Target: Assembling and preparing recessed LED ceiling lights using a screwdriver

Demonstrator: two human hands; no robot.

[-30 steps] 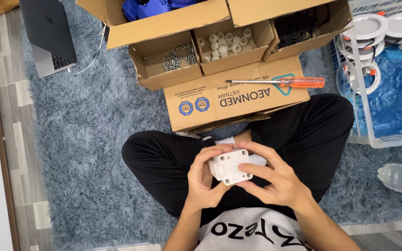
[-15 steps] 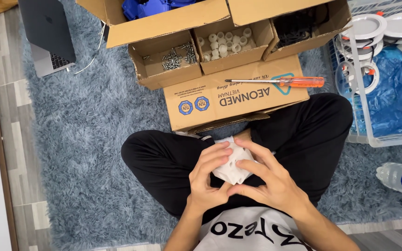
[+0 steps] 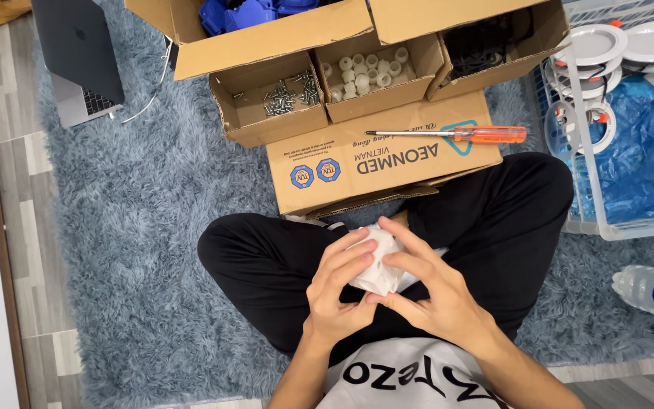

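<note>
Cupping a small white plastic part (image 3: 376, 265) at lower centre, the left hand (image 3: 338, 291) and right hand (image 3: 433, 291) clamp together around it (its shape seems mostly hidden).

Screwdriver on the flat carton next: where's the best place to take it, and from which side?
Probably by the orange handle, coming from above on the right. The screwdriver lies flat and crosswise on the flat carton, handle to the right, thin metal shaft pointing left. The handle is the thick end and has bare cardboard around it. Both the left hand and right hand hold a white part.
</note>
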